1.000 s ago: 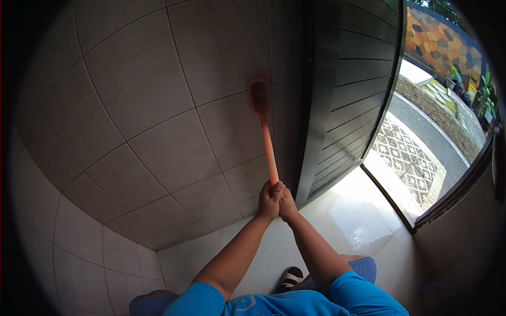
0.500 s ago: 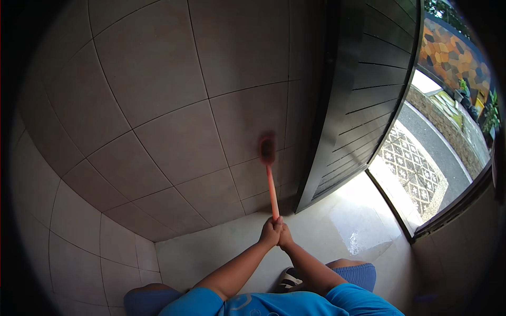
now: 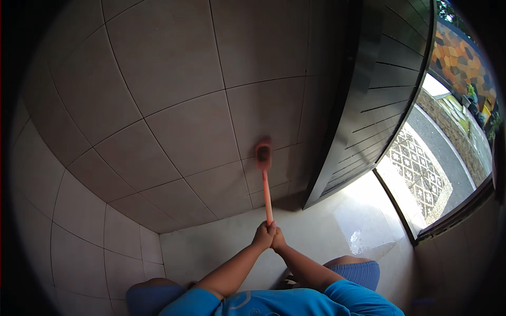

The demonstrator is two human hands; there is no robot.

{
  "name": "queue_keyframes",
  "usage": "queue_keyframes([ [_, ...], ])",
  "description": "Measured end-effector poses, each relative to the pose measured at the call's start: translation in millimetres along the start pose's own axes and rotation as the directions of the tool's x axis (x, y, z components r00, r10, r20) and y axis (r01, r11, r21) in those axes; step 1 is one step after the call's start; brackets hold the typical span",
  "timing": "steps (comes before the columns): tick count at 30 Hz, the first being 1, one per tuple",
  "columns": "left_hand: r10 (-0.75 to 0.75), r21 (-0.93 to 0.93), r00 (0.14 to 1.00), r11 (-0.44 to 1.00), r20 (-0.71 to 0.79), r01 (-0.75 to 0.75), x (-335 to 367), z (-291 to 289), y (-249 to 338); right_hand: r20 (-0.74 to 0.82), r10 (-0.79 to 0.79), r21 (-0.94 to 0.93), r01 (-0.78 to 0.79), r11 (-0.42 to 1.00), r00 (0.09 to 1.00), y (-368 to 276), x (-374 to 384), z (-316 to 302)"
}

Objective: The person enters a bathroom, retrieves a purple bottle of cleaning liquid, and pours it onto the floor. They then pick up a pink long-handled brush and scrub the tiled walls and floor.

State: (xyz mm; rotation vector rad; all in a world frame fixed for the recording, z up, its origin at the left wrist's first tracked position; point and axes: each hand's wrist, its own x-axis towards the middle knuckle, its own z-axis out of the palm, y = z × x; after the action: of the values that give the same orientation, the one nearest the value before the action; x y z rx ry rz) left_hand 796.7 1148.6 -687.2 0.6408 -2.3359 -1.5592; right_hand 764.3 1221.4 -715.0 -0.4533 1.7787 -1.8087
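Note:
Both my hands are closed together around the lower end of a long-handled pink-orange brush (image 3: 268,196). My left hand (image 3: 263,235) sits on the handle at the left, and my right hand (image 3: 279,240) presses against it from the right. The brush stretches away from me, its oval head dark in the middle and blurred by motion. Behind the head is the tiled wall (image 3: 184,126); whether the two touch, I cannot tell. My fingers partly hide the handle's end.
A dark slatted door (image 3: 377,100) stands open at the right, close to the wall. Beyond it lie a bright threshold and patterned paving (image 3: 419,168). Pale floor (image 3: 211,237) runs along the wall's foot, with a wet-looking shiny patch (image 3: 357,242) near the doorway.
The brush head has moved a little down and to the left along the wall. My hands have shifted slightly left and lower with the handle. My view has turned slightly.

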Motion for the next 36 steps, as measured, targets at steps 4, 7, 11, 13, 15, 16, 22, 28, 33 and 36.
queue_keyframes([
  [4,-0.075,0.016,0.997,0.997,-0.034,0.076,-16,6,-33,0.058,0.025,0.054,-0.028,0.998,0.998,14,-24,11],
  [7,0.067,-0.012,0.995,0.998,-0.074,-0.068,10,-21,29,-0.011,-0.208,0.026,0.208,0.978,0.978,-40,9,9],
  [11,0.271,-0.065,0.939,0.955,-0.211,-0.29,42,-82,151,0.015,-0.368,0.08,0.366,0.927,0.93,-163,46,21],
  [13,0.337,-0.054,0.918,0.933,-0.209,-0.355,48,-103,172,0.078,-0.423,0.092,0.416,0.905,0.903,-201,47,31],
  [15,0.378,-0.055,0.903,0.917,-0.206,-0.396,50,-106,158,0.097,-0.431,0.042,0.429,0.902,0.897,-184,49,37],
  [16,0.347,-0.074,0.914,0.926,-0.209,-0.369,46,-105,135,0.115,-0.435,0.025,0.435,0.9,0.893,-172,50,44],
  [22,-0.11,0.042,0.991,0.993,-0.074,0.113,-29,-36,-44,0.087,-0.124,-0.003,0.125,0.992,0.988,40,-6,56],
  [28,-0.099,0.047,0.992,0.994,-0.077,0.103,-23,-67,-5,0.13,-0.191,0.038,0.188,0.981,0.973,15,10,64],
  [33,0.298,0.046,0.917,0.954,-0.264,-0.296,25,-145,124,0.099,-0.489,0.13,0.476,0.87,0.867,-142,54,97],
  [36,0.317,0.035,0.912,0.947,-0.26,-0.319,23,-161,130,0.134,-0.467,0.154,0.447,0.881,0.874,-165,51,107],
])
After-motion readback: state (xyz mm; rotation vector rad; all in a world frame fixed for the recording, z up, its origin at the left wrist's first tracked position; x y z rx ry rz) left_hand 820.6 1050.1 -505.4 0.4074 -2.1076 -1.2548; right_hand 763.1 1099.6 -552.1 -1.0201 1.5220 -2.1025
